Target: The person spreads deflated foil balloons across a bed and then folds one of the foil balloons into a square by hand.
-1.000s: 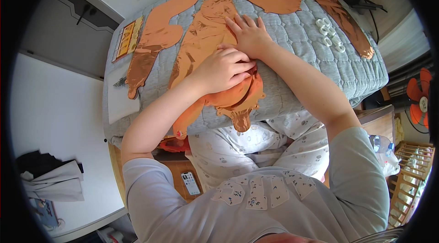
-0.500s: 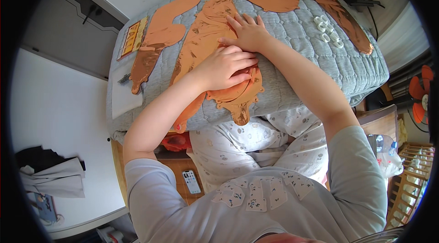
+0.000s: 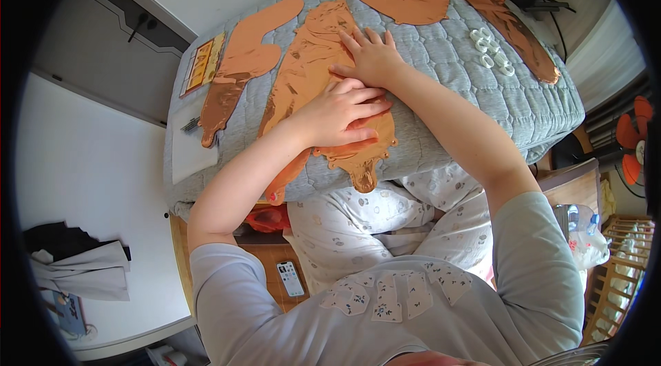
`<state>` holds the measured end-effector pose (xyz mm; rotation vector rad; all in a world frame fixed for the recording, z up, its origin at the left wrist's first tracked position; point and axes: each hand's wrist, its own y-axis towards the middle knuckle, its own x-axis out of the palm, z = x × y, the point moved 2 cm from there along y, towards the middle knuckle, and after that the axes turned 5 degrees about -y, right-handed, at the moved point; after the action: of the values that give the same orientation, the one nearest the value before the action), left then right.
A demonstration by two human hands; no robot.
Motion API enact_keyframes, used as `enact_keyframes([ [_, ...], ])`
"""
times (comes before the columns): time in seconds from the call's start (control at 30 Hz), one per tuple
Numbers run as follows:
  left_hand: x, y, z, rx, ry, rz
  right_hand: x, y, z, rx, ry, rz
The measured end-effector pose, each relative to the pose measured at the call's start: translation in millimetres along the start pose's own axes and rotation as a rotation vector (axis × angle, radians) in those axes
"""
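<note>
The grey quilted bed [image 3: 437, 90] carries everything, and near its front edge, in the middle, lies the large foil piece [image 3: 306, 70], copper-coloured, limp and spread lengthwise, with its tabbed end toward the person. Its far end is full of fine creases and the part about the hands looks folded or layered, so I judge the handling of this piece to be partway through, with the wrinkles not yet out. Three others already lie spread out, none of them touched: the foil piece with a triangular hole [image 3: 407, 8] at the far edge, the curved foil piece [image 3: 248, 56] to the left, and the narrow foil piece [image 3: 513, 30] along the right. The right hand [image 3: 375, 63] rests palm down on the large piece, its fingers fanned wide. The left hand [image 3: 337, 111] lies just nearer, with a gap between thumb and fingers where foil shows; whether it pinches the foil or only presses it, I cannot tell. A white sheet [image 3: 191, 156], a yellow-and-red card [image 3: 204, 63] and, smallest, a group of white rings [image 3: 493, 46] sit apart from both hands, seemingly unused at this stage.
</note>
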<state>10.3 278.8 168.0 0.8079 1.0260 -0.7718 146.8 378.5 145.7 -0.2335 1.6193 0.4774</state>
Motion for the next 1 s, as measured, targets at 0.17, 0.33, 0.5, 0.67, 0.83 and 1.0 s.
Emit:
enact_keyframes([
  [0.17, 4, -3, 8, -0.015, -0.003, 0.020, -4, -3, -2, -0.022, -0.026, -0.026],
  [0.33, 11, -12, 27, -0.010, -0.054, -0.037, 0, -7, -3, 0.000, -0.005, 0.008],
  [0.5, 0, -32, 70, 0.058, -0.238, -0.042, 3, -5, -2, -0.001, -0.001, 0.022],
  [0.67, -46, -81, 40, -0.279, -0.054, 0.051, -2, -2, -2, -0.006, -0.004, -0.029],
  [0.83, -56, -115, 23, -0.429, 0.082, 0.064, 1, -3, -4, 0.006, -0.024, 0.013],
  [1.0, -46, -107, 24, -0.365, 0.151, 0.078, 1, -4, -3, 0.004, -0.035, 0.021],
])
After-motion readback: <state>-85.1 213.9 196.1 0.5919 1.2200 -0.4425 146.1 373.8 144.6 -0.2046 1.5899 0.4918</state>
